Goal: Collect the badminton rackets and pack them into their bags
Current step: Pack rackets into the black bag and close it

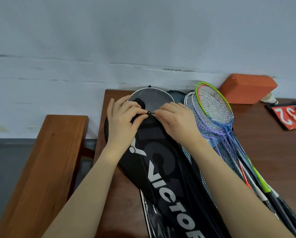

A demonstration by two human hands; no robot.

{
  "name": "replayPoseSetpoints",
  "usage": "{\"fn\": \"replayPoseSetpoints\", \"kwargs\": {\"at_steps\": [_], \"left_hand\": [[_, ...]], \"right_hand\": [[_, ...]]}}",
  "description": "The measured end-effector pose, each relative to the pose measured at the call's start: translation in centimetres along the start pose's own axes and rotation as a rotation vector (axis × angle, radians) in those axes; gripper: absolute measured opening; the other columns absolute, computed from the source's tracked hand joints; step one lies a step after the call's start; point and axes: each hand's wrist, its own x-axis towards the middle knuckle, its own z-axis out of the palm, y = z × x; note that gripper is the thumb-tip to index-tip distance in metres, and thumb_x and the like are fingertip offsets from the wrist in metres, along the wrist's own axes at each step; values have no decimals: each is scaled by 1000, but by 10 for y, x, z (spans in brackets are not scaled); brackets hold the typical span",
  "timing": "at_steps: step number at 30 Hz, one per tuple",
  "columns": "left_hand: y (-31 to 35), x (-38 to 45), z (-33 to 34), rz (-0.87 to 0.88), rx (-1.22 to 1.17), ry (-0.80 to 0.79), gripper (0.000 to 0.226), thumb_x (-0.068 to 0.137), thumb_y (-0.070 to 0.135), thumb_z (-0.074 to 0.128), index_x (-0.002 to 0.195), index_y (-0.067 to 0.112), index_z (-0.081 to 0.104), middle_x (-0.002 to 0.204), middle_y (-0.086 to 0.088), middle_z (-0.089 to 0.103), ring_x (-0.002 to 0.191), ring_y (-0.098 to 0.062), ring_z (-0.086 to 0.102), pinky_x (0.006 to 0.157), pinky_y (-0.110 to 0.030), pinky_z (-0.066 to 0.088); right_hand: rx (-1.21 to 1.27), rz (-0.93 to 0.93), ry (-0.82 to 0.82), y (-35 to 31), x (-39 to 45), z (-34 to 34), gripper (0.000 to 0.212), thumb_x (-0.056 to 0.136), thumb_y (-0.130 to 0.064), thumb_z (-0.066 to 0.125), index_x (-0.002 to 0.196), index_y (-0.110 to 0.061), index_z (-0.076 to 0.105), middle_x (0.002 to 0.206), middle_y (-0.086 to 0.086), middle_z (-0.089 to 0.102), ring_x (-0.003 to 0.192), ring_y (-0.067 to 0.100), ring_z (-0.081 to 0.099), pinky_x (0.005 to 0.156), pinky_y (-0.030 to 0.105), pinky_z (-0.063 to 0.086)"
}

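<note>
A black racket bag (162,170) with white VICTOR lettering lies lengthwise on the brown table (271,145). My left hand (123,121) pinches the bag's top edge, and my right hand (176,121) pinches the zipper pull right beside it. A grey cover with a white rim (154,98) sticks out beyond the bag's top. To the right lie several loose rackets: a green and orange one (212,102), a blue one (228,127) and a purple one (210,133), resting on black mesh bags (228,157). What is inside the black bag is hidden.
An orange block (247,88) stands at the back right against the pale wall. A shuttlecock (271,98) lies beside it. A red and blue flip scoreboard (291,115) is at the right edge. A wooden bench (46,162) runs along the table's left side.
</note>
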Motion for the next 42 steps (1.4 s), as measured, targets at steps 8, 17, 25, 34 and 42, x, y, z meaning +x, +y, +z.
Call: {"fn": "replayPoseSetpoints", "kwargs": {"at_steps": [8, 17, 25, 34, 42], "left_hand": [[4, 10, 10, 165, 76, -164, 23, 90, 31, 47, 102, 25, 66, 103, 16, 66, 119, -5, 46, 111, -33, 4], [7, 5, 17, 179, 87, -47, 23, 88, 35, 53, 94, 26, 73, 100, 15, 68, 113, -10, 46, 94, -36, 22], [-4, 13, 26, 83, 116, -10, 20, 86, 35, 55, 90, 27, 73, 97, 11, 70, 112, -13, 48, 99, -39, 22], [6, 15, 39, -7, 28, 9, 18, 83, 37, 57, 87, 29, 73, 93, 14, 69, 105, -8, 52, 96, -39, 26], [12, 11, 31, 62, -114, -2, 16, 83, 24, 61, 89, 16, 74, 99, 2, 68, 94, -14, 60, 85, -45, 47]], "right_hand": [[366, 332, -22, 3, -22, -18, 15, 88, -13, 54, 89, -8, 68, 81, 5, 64, 69, 23, 59, 63, 33, 47], [327, 280, -136, 15, -29, -19, 25, 90, -22, 51, 98, -11, 72, 84, 5, 65, 70, 23, 61, 65, 30, 44], [74, 163, -65, 16, -30, -10, 18, 87, -17, 55, 90, -14, 72, 76, 1, 66, 67, 25, 61, 59, 34, 44], [161, 252, -25, 17, -34, -11, 18, 88, -13, 51, 87, -6, 67, 76, 7, 63, 68, 28, 61, 55, 37, 49], [351, 245, -99, 26, -9, -5, 25, 92, -22, 45, 94, -10, 67, 86, 3, 63, 75, 25, 62, 62, 41, 50]]}}
